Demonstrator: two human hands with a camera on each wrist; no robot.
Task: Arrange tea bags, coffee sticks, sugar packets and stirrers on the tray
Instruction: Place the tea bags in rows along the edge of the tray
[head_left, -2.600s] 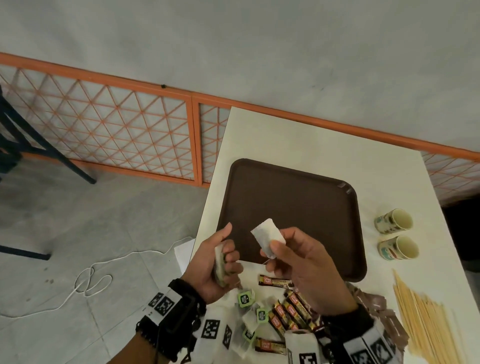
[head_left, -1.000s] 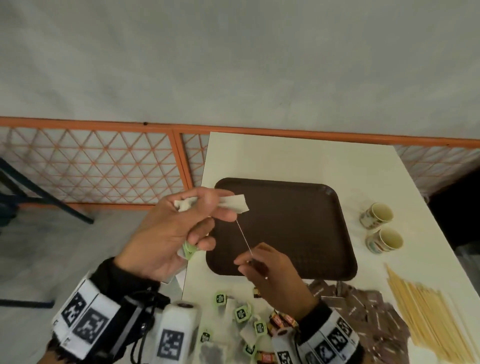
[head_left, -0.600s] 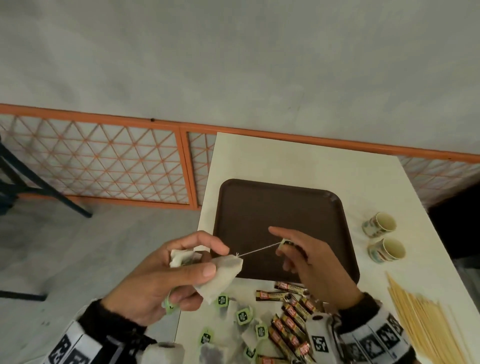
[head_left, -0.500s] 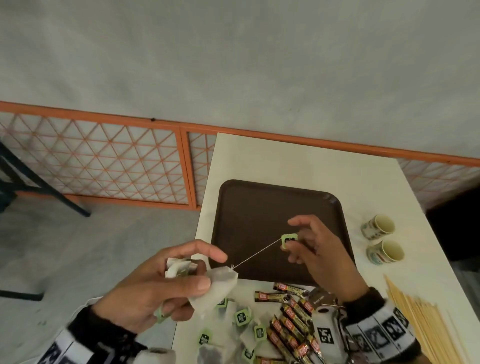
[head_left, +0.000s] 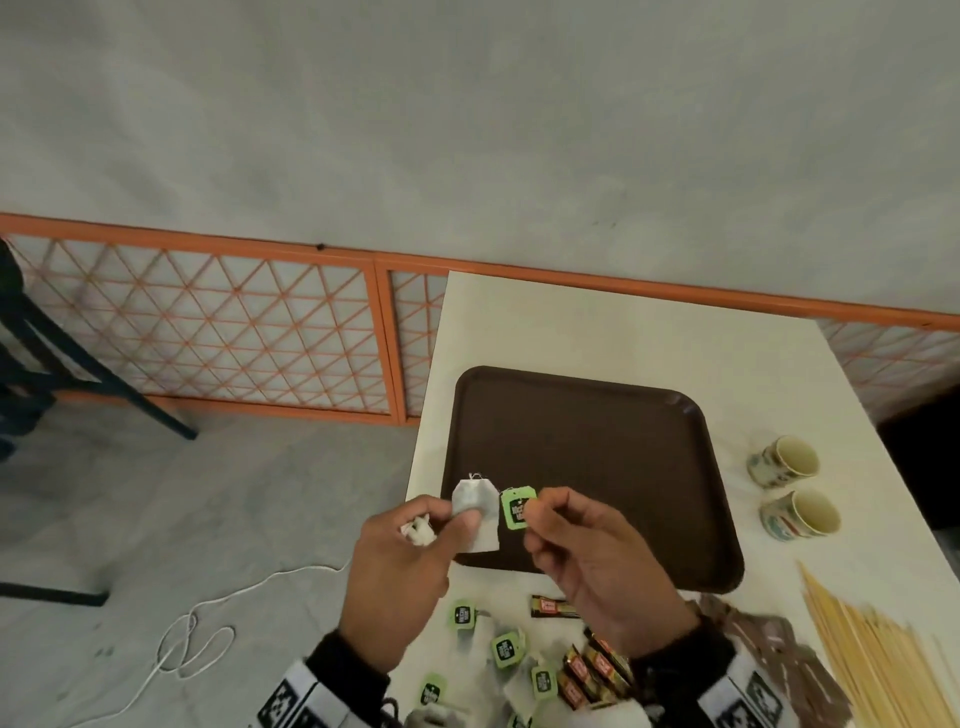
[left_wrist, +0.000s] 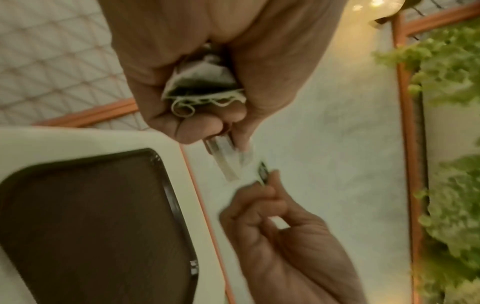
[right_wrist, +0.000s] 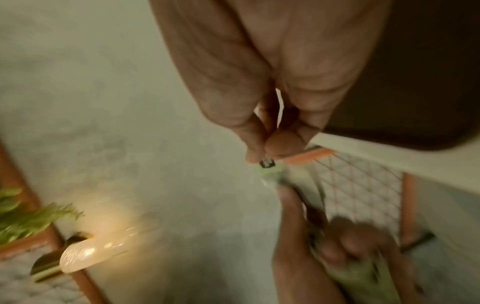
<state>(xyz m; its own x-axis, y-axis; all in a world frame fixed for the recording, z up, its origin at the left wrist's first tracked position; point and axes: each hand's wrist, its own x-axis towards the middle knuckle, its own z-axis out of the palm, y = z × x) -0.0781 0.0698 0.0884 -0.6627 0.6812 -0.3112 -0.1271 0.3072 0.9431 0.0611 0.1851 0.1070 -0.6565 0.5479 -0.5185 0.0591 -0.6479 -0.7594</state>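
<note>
Left hand (head_left: 397, 566): fingers pinch a white paper tea bag (head_left: 474, 512); a second crumpled bag (left_wrist: 202, 86) sits clenched in the palm.
Right hand (head_left: 597, 561): fingers pinch the small green paper tag (head_left: 516, 509), just right of the bag.
Location: bag held above the near left edge of the dark brown plastic tray (head_left: 582, 441), which holds nothing.
Orientation: long axis roughly upright, knotted top pointing far.
Risk: pulling the tag could snap the string or tear the bag; the palmed bag may slip off the white surface (head_left: 623, 332) onto the floor.

Black sleeves (head_left: 347, 667), white square-coded wrist bands (head_left: 737, 699)
</note>
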